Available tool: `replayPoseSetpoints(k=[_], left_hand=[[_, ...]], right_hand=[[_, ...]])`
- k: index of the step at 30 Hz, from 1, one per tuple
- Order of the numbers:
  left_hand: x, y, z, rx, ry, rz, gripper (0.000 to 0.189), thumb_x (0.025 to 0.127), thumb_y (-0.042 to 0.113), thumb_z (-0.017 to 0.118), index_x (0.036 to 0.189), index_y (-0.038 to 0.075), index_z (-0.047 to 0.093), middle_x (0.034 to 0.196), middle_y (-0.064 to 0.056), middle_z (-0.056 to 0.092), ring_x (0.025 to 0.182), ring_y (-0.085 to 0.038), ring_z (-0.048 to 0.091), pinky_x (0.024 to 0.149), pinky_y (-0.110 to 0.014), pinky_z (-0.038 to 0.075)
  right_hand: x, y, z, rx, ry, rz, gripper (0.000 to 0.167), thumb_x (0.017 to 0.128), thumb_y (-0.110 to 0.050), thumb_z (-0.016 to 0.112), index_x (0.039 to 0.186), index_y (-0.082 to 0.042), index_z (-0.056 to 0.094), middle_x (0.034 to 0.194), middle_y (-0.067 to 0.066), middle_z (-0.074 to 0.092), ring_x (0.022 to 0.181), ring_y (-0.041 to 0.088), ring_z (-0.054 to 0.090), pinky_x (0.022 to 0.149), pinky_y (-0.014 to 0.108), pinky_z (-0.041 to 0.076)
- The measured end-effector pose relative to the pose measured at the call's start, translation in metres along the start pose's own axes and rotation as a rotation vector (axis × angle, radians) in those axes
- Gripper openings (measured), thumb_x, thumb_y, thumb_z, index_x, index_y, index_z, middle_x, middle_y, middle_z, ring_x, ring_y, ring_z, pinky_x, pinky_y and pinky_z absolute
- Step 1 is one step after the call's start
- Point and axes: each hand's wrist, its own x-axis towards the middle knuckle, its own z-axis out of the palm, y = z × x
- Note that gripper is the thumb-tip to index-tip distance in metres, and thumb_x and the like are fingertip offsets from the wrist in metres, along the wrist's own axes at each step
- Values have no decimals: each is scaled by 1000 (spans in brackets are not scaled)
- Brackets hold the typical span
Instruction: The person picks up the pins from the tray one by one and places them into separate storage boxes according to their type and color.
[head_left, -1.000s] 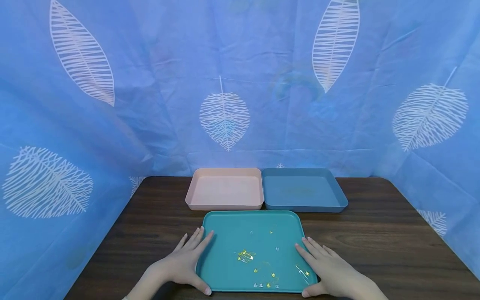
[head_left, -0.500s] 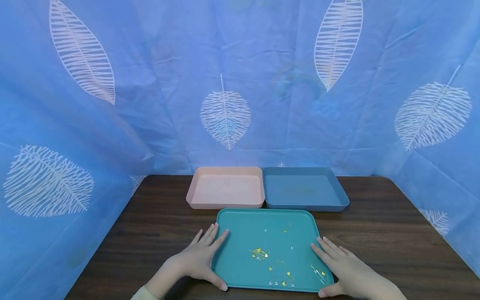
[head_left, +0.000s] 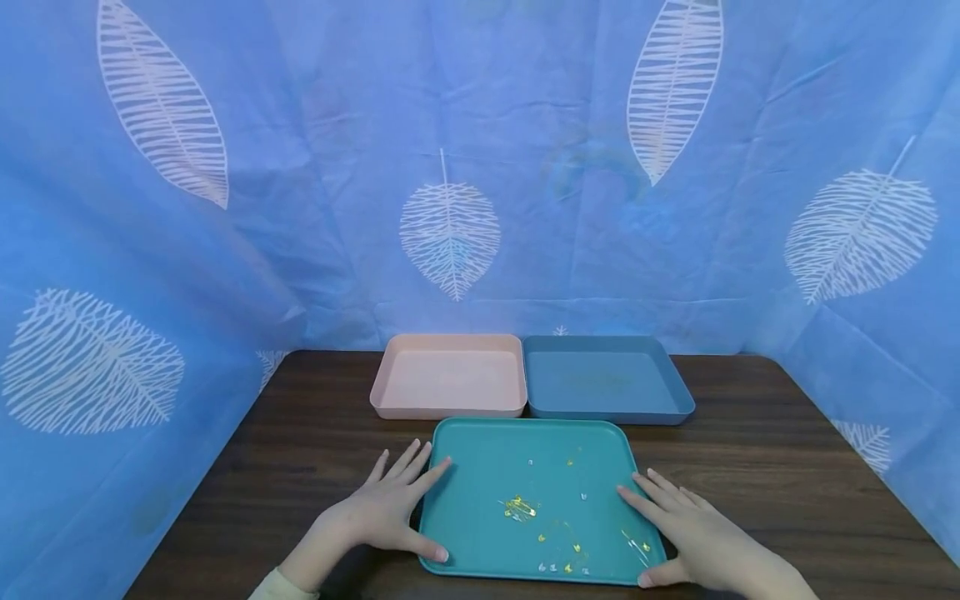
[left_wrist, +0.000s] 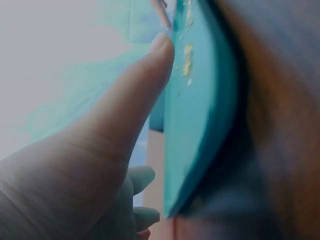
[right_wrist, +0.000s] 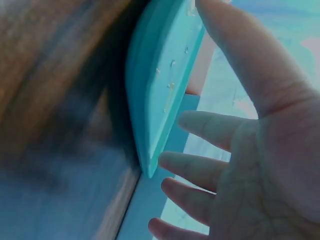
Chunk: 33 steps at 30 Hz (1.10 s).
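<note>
A teal tray [head_left: 480, 467] lies near the front of the dark table. Gold and silver safety pins are scattered on it: a small pile [head_left: 519, 508] left of the middle, a few long pins [head_left: 636, 546] at the right and several small ones toward the front rim. At the tray's left side my left hand [head_left: 382, 512] has its fingers spread, thumb and index fingertip over the rim. My right hand [head_left: 697, 533] is likewise spread at the right side. Both wrist views show straight fingers beside the tray; whether they touch it, I cannot tell.
Behind the teal tray, a pink tray [head_left: 450, 379] and a blue tray [head_left: 607, 379] stand side by side at the far edge of the wooden table [head_left: 750, 450]. A blue cloth [head_left: 555, 242] with white leaf prints hangs around the table.
The teal tray with its pins shifted right along with both hands, then stayed put. Since half a second ago, my left hand has edged slightly left.
</note>
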Motion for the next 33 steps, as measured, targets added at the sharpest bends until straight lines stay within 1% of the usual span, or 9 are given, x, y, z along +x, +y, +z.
replayPoseSetpoints(k=[2, 7, 10, 13, 16, 21, 26, 31, 33], left_hand=[[0, -4, -5, 2, 35, 5, 108, 74, 71, 69, 157, 21, 20, 165, -16, 9, 152, -40, 1, 112, -75, 2], [6, -9, -21, 66, 179, 13, 100, 74, 71, 67, 155, 26, 28, 164, -13, 14, 152, -40, 3, 111, -75, 5], [12, -12, -30, 112, 282, 2, 95, 76, 71, 65, 154, 29, 30, 164, -10, 17, 152, -38, 7, 111, -75, 7], [20, -16, -36, 121, 379, -10, 90, 78, 69, 64, 153, 29, 33, 163, -9, 20, 153, -36, 10, 112, -75, 8], [29, -21, -43, 106, 442, -25, 88, 80, 69, 63, 152, 28, 34, 163, -8, 22, 152, -35, 12, 112, -74, 8], [44, -34, -50, 107, 489, -92, 86, 83, 70, 59, 153, 27, 32, 164, -9, 18, 153, -35, 8, 113, -73, 5], [56, -50, -55, 87, 489, -188, 85, 85, 69, 57, 154, 27, 30, 165, -11, 13, 153, -36, 3, 113, -73, 1], [66, -64, -56, 21, 496, -244, 83, 87, 64, 58, 155, 24, 29, 164, -14, 15, 152, -40, 4, 111, -75, 2], [70, -70, -55, -19, 501, -269, 83, 88, 63, 57, 156, 25, 26, 164, -14, 14, 152, -40, 1, 112, -75, 1]], right_hand=[[1, 0, -5, -1, 46, -28, 100, 72, -66, 69, 149, -9, 40, 153, 28, 34, 138, 55, 30, 94, 76, 33], [6, -4, -20, -27, 186, -87, 88, 77, -61, 69, 144, -9, 47, 148, 28, 41, 133, 53, 39, 86, 73, 42], [11, -10, -30, -46, 252, -110, 82, 80, -58, 69, 143, -10, 49, 147, 27, 44, 132, 50, 44, 87, 69, 45], [17, -15, -38, -67, 298, -114, 76, 83, -54, 69, 143, -11, 49, 147, 22, 46, 132, 45, 46, 91, 63, 48], [23, -19, -45, -61, 324, -102, 73, 84, -50, 69, 143, -13, 49, 147, 18, 47, 133, 42, 47, 93, 57, 50], [36, -19, -53, -18, 330, -105, 66, 87, -45, 69, 142, -13, 52, 143, 17, 52, 130, 41, 51, 95, 55, 50], [50, -15, -58, 73, 334, -139, 53, 91, -42, 66, 135, -14, 58, 134, 10, 61, 124, 35, 57, 92, 51, 52], [63, -8, -61, 200, 317, -120, 47, 93, -40, 64, 132, -15, 60, 130, 5, 63, 119, 31, 60, 90, 48, 53], [68, -6, -60, 235, 307, -118, 44, 93, -39, 63, 130, -15, 61, 128, 4, 63, 116, 29, 61, 89, 43, 55]])
